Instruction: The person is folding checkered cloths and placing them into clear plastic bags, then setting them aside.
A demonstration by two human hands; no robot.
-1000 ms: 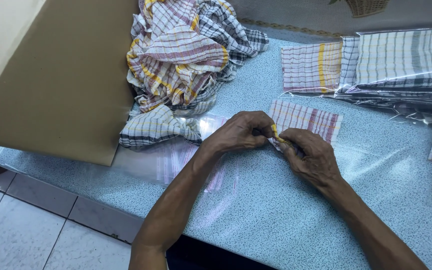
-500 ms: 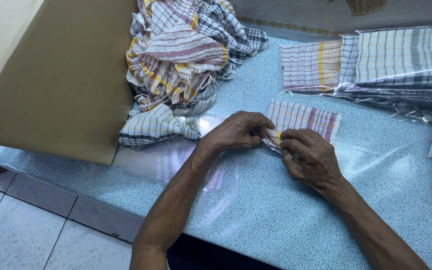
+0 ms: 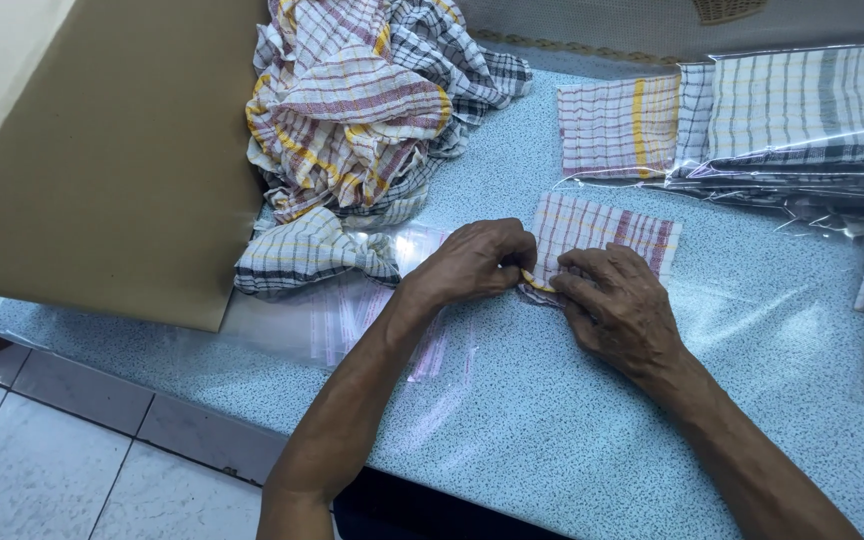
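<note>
Left hand: curled, fingertips pinching the near-left corner of the folded checked cloth. Right hand: likewise pinched on that same edge, knuckles just beside the left. Cloth lies flat at mid-desk, toward the far edge; light, soft, limp, not slippery; judged best taken by corner or folded edge, since it will sag if lifted by the middle. Clear plastic bags lie near the desk's left edge; heap of loose checked cloths at the far-left corner; bagged cloth stack at the far-right. Against the earlier frame: both hands remain on the same edge, cloth scarcely shifted.
</note>
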